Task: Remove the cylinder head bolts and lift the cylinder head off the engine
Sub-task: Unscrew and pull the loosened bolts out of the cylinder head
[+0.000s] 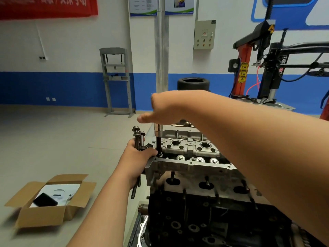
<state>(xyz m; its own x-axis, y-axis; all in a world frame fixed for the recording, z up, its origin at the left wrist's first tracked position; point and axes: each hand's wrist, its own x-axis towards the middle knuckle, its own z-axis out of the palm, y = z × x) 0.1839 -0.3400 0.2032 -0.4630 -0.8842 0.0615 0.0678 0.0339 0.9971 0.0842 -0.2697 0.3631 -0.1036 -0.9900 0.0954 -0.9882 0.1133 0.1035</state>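
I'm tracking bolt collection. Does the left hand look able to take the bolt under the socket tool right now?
Probably not yet. The left hand is right beside it but already grips removed bolts, and the socket tool, held by the right hand, covers that bolt's head.

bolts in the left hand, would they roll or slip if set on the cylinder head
Probably stiff and heavy for their size: the bolts look like long dark steel. Likely to roll, as the shanks are round, though the wide flanged heads would curve the path. Several are bunched in the left hand, so one could slip.
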